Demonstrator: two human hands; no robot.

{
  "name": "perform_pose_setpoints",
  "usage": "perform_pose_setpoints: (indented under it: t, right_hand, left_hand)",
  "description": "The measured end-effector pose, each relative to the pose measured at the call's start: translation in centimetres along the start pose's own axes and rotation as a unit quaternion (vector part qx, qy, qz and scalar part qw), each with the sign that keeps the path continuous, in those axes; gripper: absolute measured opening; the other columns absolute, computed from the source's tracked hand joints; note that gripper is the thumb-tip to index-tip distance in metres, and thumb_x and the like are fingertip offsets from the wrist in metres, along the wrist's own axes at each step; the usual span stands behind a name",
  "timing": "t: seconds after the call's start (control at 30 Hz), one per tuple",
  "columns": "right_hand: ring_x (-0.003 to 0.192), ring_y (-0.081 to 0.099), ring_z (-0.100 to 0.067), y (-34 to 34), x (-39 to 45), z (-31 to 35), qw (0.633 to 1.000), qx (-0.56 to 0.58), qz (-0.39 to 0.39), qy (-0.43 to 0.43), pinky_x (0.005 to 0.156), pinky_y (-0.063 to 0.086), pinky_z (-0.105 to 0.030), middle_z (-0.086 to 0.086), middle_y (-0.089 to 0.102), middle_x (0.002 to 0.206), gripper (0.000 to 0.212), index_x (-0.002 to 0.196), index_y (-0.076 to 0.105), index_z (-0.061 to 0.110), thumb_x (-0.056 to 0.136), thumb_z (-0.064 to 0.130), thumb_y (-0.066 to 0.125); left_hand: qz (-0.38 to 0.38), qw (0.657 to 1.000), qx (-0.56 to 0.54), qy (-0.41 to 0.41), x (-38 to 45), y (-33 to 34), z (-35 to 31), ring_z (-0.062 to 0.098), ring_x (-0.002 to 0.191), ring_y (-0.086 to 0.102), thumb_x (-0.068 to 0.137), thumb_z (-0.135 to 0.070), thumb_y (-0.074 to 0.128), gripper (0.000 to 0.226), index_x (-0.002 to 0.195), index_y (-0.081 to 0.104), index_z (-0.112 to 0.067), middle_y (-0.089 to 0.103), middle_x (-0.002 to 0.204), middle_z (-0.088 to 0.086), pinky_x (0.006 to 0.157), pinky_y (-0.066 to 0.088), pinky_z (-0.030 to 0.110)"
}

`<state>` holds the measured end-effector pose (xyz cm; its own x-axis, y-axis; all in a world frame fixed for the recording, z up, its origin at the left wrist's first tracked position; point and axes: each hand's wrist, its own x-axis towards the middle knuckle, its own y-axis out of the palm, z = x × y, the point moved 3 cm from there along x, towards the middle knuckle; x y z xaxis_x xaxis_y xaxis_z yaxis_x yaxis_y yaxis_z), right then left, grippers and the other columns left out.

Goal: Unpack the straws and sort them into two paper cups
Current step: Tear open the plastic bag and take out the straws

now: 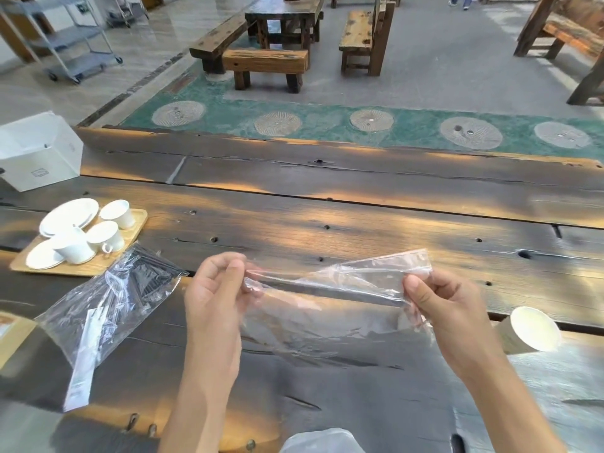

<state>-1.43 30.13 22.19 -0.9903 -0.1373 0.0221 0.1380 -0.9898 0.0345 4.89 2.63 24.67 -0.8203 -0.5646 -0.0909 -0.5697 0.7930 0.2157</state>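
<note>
Both hands, left hand (215,289) and right hand (447,308), pinch a clear crinkled plastic bag (330,289) stretched between them, a tipped white-lined paper cup (531,330) just beside the right one.

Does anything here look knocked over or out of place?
Yes: the paper cup at the right lies tipped on its side on the table, mouth toward the camera, so it can't take straws. The cups on the wooden tray also lie tumbled among the saucers.
</note>
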Motion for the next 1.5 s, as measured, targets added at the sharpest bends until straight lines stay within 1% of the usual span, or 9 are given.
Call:
perform_pose_setpoints:
  t: [0.1,0.2,0.37,0.57,0.73,0.97,1.2,1.3,1.5]
  right_hand:
    - [0.051,0.034,-0.024,0.1,-0.1,0.1,0.999,0.013,0.010,0.035,0.048,0.022,-0.026,-0.015,0.048,0.066,0.062,0.079,0.071,0.007,0.060,0.066,0.080]
    - [0.058,0.032,-0.021,0.6,0.0,0.2,0.998,0.021,0.024,0.048,0.051,0.019,-0.030,-0.014,0.047,0.069,0.062,0.076,0.071,0.010,0.056,0.068,0.081]
    - [0.054,0.025,-0.033,1.2,-0.2,0.6,0.998,0.009,0.046,0.032,0.050,0.014,-0.039,-0.011,0.044,0.060,0.065,0.078,0.067,0.005,0.063,0.066,0.079]
    - [0.052,0.032,-0.016,1.2,-0.7,1.2,0.998,0.001,0.065,0.019,0.047,0.020,-0.028,-0.005,0.043,0.059,0.060,0.077,0.066,0.004,0.070,0.062,0.077]
    - [0.053,0.030,-0.013,1.2,-1.1,1.1,0.998,-0.013,0.065,0.014,0.049,0.021,-0.032,-0.004,0.041,0.061,0.051,0.073,0.066,0.008,0.076,0.058,0.074]
    - [0.052,0.027,-0.012,1.7,-1.3,1.8,0.996,-0.034,0.073,0.025,0.047,0.026,-0.017,-0.004,0.036,0.058,0.024,0.066,0.067,0.016,0.086,0.028,0.063]
    - [0.052,0.033,-0.006,2.3,-1.4,2.1,0.994,-0.072,0.085,0.015,0.050,0.028,-0.013,0.008,0.042,0.057,0.026,0.067,0.066,0.018,0.090,0.028,0.062]
    - [0.054,0.034,-0.007,2.5,-1.4,2.1,0.991,-0.085,0.100,0.011,0.051,0.030,-0.014,0.005,0.042,0.059,0.027,0.069,0.065,0.015,0.092,0.029,0.062]
    - [0.050,0.035,-0.003,2.1,-1.6,2.4,0.991,-0.098,0.086,0.016,0.050,0.029,-0.013,0.012,0.044,0.055,0.026,0.070,0.066,0.012,0.090,0.028,0.061]
  left_hand:
    - [-0.007,0.970,0.213,0.118,-0.2,-0.4,-0.6,0.010,0.089,0.064,0.096,0.000,0.052,0.027,0.110,0.060,-0.022,0.071,0.094,-0.007,0.080,0.053,0.029]
    - [0.067,0.869,0.409,0.269,-0.5,0.3,-1.5,0.006,0.114,0.053,0.097,-0.019,0.051,0.021,0.113,0.064,-0.026,0.062,0.112,-0.016,0.096,0.040,0.031]
    - [0.216,0.773,0.489,0.342,-0.1,2.4,-0.2,0.004,0.110,0.049,0.090,-0.058,0.052,0.043,0.119,0.067,-0.030,0.062,0.112,-0.017,0.099,0.028,0.035]
    - [0.248,0.797,0.441,0.328,0.5,3.8,1.2,0.006,0.077,0.054,0.093,-0.043,0.057,0.026,0.081,0.070,-0.024,0.062,0.078,-0.017,0.080,0.042,0.035]
    - [0.235,0.871,0.350,0.253,0.3,3.8,0.7,0.005,0.069,0.054,0.092,-0.026,0.062,0.020,0.075,0.068,-0.018,0.060,0.070,-0.012,0.061,0.036,0.014]
    - [0.230,0.913,0.297,0.159,0.8,3.2,1.1,0.013,0.063,0.053,0.093,-0.031,0.058,0.022,0.073,0.064,-0.024,0.059,0.065,-0.007,0.062,0.040,0.025]
    - [0.259,0.841,0.399,0.256,-0.4,5.0,0.4,0.006,0.094,0.059,0.089,-0.041,0.058,0.028,0.110,0.070,-0.026,0.063,0.097,-0.019,0.082,0.048,0.025]
    - [0.289,0.814,0.397,0.311,-0.8,6.5,0.5,0.012,0.087,0.058,0.093,-0.043,0.060,0.026,0.099,0.074,-0.023,0.064,0.089,-0.014,0.074,0.049,0.037]
    - [0.258,0.854,0.335,0.305,-0.6,7.2,0.9,0.010,0.068,0.053,0.097,-0.032,0.060,0.026,0.080,0.071,-0.015,0.058,0.070,-0.010,0.060,0.042,0.026]
